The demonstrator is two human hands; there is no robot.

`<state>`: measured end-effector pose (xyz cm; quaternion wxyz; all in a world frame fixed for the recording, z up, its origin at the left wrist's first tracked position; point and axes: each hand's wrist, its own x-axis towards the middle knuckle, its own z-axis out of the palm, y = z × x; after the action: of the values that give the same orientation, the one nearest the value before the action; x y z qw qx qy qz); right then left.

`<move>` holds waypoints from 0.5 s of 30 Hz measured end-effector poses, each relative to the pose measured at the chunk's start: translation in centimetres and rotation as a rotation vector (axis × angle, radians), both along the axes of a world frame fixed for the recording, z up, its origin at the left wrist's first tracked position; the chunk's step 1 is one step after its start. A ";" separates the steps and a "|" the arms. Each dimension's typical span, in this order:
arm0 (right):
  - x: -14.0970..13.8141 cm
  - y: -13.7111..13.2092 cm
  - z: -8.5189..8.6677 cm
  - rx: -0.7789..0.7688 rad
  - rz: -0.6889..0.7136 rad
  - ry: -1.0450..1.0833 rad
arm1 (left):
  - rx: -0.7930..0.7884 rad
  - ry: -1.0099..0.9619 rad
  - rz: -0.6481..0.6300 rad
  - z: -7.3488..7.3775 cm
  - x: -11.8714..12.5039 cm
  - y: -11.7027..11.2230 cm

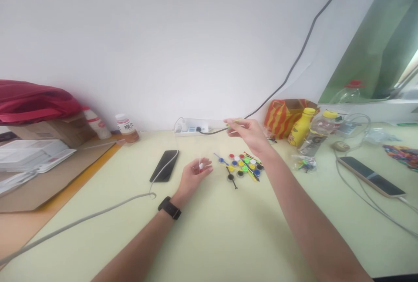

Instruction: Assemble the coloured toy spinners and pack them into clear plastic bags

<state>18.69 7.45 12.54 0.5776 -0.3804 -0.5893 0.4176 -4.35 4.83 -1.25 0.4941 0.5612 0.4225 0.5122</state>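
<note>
My left hand (193, 172), with a dark watch (170, 208) on its wrist, rests low over the table. Its fingers are curled around a small red-and-white piece (201, 167) with a thin white stick pointing up. Higher and to the right, my right hand (250, 135) is raised in a pinch on a thin yellow stick (240, 119). Below it lies a loose pile of small coloured discs (244, 169) and thin sticks. At the pile's near side, a black disc (230, 177) has a black stick across it.
A black phone (165, 166) lies left of my left hand, with a grey cable (98, 215) running past. A power strip (192, 127) stands by the wall. To the right are a striped bag (281, 119), bottles (301, 127), a small plastic bag (305, 163) and another phone (371, 176).
</note>
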 end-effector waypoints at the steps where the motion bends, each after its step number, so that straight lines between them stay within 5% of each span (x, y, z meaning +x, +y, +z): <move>1: 0.0 -0.2 0.2 0.044 -0.026 -0.051 | 0.004 0.004 -0.003 -0.1 0.0 0.0; 9: -1.4 -2.2 1.5 0.125 0.011 -0.210 | 0.026 -0.009 -0.010 0.1 0.3 -0.2; 15: -3.6 -2.9 0.4 0.251 -0.115 -0.414 | 0.038 -0.009 -0.026 0.3 0.4 -0.5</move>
<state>15.13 4.54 12.95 0.5101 -0.4161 -0.7196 0.2208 -3.91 4.34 -0.98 0.4921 0.5736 0.4031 0.5160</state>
